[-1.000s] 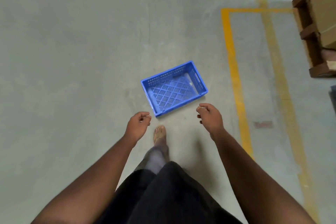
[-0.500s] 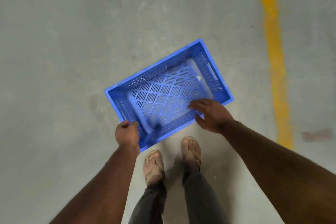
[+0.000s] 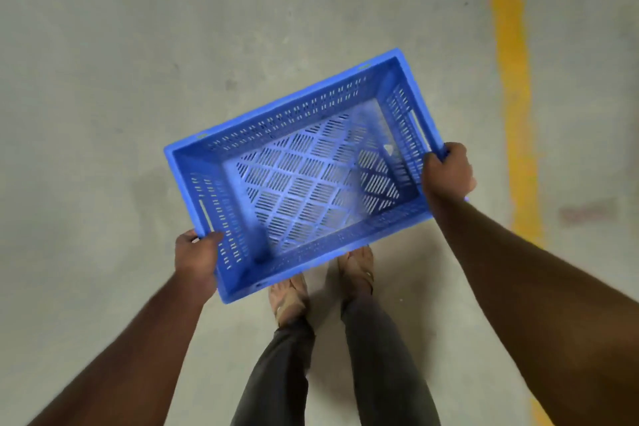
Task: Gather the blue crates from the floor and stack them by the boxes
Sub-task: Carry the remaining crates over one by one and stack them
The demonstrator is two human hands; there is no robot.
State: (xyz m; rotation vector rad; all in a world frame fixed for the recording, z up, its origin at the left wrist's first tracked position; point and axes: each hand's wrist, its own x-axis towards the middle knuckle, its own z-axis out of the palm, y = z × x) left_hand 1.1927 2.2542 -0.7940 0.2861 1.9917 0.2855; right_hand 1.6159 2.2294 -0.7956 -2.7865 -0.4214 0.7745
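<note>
An empty blue crate (image 3: pixel 304 180) with slotted walls and a lattice bottom hangs in the air in front of me, turned at an angle, above my feet. My left hand (image 3: pixel 197 259) grips its near left corner by the short end wall. My right hand (image 3: pixel 447 171) is closed around the rim at the near right corner. Both arms reach forward from the bottom of the view. No other crates or boxes show.
Bare grey concrete floor (image 3: pixel 103 62) lies all around. A yellow painted line (image 3: pixel 511 86) runs up the floor on the right, with a faint reddish mark (image 3: pixel 587 213) beside it. My legs and sandalled feet (image 3: pixel 325 284) stand under the crate.
The crate lay on the floor a second ago; both hands closed on its ends and it now hangs lifted toward me. My right hand shifted from the long side to the right corner.
</note>
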